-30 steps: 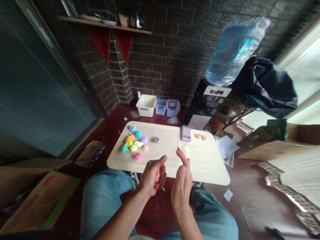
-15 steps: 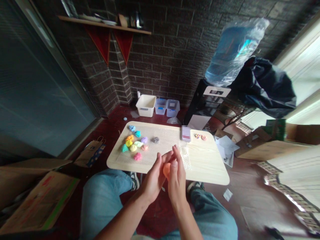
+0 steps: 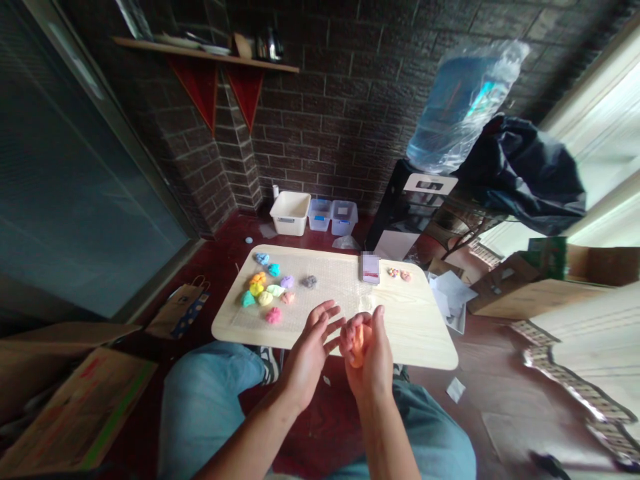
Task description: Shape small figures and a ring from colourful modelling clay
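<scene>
An orange lump of modelling clay [image 3: 358, 348] rests in my right hand [image 3: 373, 360], whose fingers curl around it above the table's near edge. Just to the left, my left hand [image 3: 313, 350] is open, fingers spread and slightly bent, holding nothing. Several soft clay lumps in different colours lie on a bubble-wrap sheet [image 3: 330, 267] at the table's left half. Among them are a pink lump [image 3: 273, 315], a green lump [image 3: 248, 299], a purple lump [image 3: 287, 282] and a grey lump [image 3: 310, 282].
The pale wooden table [image 3: 425, 333] stands before my knees. On its right side are a flat boxy item [image 3: 370, 268] and two small multicoloured lumps [image 3: 405, 275]. Behind it are a white bin [image 3: 291, 213], clear tubs [image 3: 344, 219] and a water dispenser [image 3: 405, 213]. Cardboard boxes [image 3: 75, 407] flank me.
My hands, which were pressed together around the orange clay, have come apart. The clay stays in my right hand, now turned palm up; my left hand has opened away from it.
</scene>
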`<state>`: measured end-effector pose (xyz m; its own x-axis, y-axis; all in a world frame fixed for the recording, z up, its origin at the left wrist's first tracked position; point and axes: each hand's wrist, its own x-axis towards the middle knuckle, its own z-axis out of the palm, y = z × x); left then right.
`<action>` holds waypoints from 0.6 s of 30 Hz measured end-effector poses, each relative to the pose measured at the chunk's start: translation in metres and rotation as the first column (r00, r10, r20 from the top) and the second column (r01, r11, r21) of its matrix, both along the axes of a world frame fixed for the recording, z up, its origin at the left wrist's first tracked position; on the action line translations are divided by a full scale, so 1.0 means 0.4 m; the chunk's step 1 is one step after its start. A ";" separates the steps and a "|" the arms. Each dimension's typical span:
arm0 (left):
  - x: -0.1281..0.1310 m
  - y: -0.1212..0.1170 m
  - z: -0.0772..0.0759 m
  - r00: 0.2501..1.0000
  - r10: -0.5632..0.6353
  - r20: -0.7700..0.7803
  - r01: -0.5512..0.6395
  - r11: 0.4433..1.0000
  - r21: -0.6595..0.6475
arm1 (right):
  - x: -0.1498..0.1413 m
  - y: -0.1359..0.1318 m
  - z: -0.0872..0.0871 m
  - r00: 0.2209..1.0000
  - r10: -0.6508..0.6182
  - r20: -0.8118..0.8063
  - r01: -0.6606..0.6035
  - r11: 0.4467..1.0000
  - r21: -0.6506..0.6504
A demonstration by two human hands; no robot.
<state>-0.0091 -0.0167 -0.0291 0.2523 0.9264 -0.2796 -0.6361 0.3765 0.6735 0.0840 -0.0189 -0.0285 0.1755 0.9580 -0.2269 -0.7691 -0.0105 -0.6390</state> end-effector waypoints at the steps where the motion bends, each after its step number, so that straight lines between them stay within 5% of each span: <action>1: -0.002 -0.003 -0.003 0.999 -0.024 -0.023 0.025 0.999 0.022 | 0.010 0.005 0.000 0.997 0.034 -0.064 -0.035 0.999 -0.011; 12: -0.013 -0.015 -0.020 0.977 -0.136 -0.162 0.151 0.985 0.086 | 0.020 -0.006 0.001 0.984 0.043 -0.176 -0.048 0.998 -0.026; 15: -0.015 -0.016 -0.023 0.979 -0.152 -0.138 0.166 0.982 0.091 | 0.020 -0.007 0.001 0.999 0.031 -0.032 -0.032 0.999 -0.035; 18: -0.011 -0.018 -0.023 0.980 -0.180 -0.079 0.183 0.983 0.026 | 0.019 -0.014 -0.009 0.938 -0.072 0.339 0.086 0.996 -0.028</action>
<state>-0.0136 -0.0239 -0.0384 0.3962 0.8763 -0.2741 -0.5056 0.4575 0.7315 0.0916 -0.0244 -0.0322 0.3234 0.9289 -0.1803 -0.5079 0.0096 -0.8613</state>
